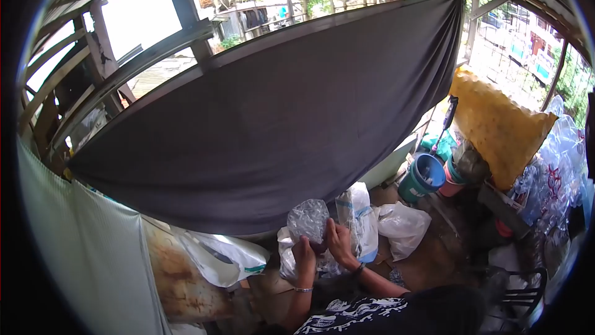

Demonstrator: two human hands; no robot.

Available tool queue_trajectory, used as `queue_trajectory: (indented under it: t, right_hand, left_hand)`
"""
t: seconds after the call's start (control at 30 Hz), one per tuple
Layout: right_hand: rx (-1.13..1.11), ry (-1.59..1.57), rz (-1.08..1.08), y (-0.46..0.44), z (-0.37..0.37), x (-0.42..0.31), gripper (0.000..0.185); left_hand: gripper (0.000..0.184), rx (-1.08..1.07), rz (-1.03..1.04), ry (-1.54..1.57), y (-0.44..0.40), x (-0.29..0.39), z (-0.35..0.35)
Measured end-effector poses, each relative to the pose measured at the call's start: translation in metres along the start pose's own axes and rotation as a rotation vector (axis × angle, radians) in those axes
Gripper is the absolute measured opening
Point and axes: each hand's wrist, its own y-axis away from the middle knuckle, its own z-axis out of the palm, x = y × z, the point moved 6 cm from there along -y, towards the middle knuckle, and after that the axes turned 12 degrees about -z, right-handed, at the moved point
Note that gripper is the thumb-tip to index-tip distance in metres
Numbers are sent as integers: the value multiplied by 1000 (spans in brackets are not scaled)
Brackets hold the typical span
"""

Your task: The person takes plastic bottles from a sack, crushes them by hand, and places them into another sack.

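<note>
A crumpled clear plastic piece (308, 218) is held up in front of the body, below the hanging dark cloth. My left hand (304, 252) grips its lower left edge, with the fingers closed. On its right side, my right hand (339, 241) closes on the edge, thumb upward. Directly behind and beneath the hands are white sacks (365, 229), and more clear plastic (328, 265) lies below them. A whitish plastic bag (404, 228) rests to the right of the sacks.
A large dark cloth (279, 112) hangs ahead. Buckets (421, 177), a yellow sheet (499, 124) and heaped clear plastic (551, 174) stand at the right. A black chair (527, 295) is at the lower right. A pale curtain (87, 236) and white sheeting (226, 257) are at the left.
</note>
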Motion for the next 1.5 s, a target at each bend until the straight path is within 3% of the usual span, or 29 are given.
queue_trajectory:
  t: [0.07,0.17,0.2,0.27,0.3,0.33,0.43,0.47,0.57,0.7,0.8,0.9,0.93,1.03,1.07,1.17,1.2,1.3,1.33,1.43,1.5]
  right_hand:
    - [-41,-131,35,7,18,6,55]
    - [-36,-151,198,16,49,26,57]
    - [-39,-45,106,20,59,19,58]
    - [-42,166,-82,32,77,3,59]
    - [-53,193,-49,40,82,1,59]
    - [-64,222,-15,50,87,0,59]
    - [49,205,30,62,92,17,60]
    - [112,172,23,62,92,23,61]
    - [189,127,69,61,94,10,61]
    - [215,-14,382,71,99,34,61]
    - [246,-115,433,79,102,43,61]
    - [290,31,112,70,98,45,59]
    - [292,359,-69,69,92,38,49]
    - [155,609,-427,79,114,-2,36]
    - [-90,444,-382,81,124,10,28]
    - [-249,246,-332,83,130,31,29]
    - [-175,196,-172,85,118,35,33]
    - [-19,454,-215,72,90,26,41]
    - [-181,269,161,72,88,38,49]
    - [-524,-18,638,79,71,53,46]
    - [-663,-119,468,70,66,70,38]
  left_hand:
    - [48,-41,-152,179,-3,-5,-16]
    - [53,75,133,-154,-24,-5,-49]
    - [54,51,-73,-69,-17,9,-64]
    - [52,172,-210,15,-9,32,-93]
    - [51,233,-275,56,-10,33,-106]
    - [49,379,5,1,-23,15,-117]
    - [48,136,52,-18,-24,11,-112]
    - [47,189,167,5,-12,14,-109]
    - [48,-7,165,-77,-8,-34,-96]
    - [55,-46,-83,-88,-24,-59,-104]
    - [52,-213,-121,-160,-39,-68,-105]
    - [42,-228,133,-116,-37,-44,-111]
    - [37,-197,-2,184,-32,-44,-112]
    - [49,-252,116,175,-31,-33,-107]
    - [51,-402,168,97,-37,-32,-102]
    - [50,-491,-448,486,-32,-67,-101]
    - [48,-439,-402,430,-65,-126,-96]
    - [40,-437,-413,453,-44,-72,-107]
    - [33,-442,-412,471,-38,-59,-103]
    - [32,-629,-417,527,-29,-48,-76]
    - [30,-546,-367,345,-31,-54,-64]
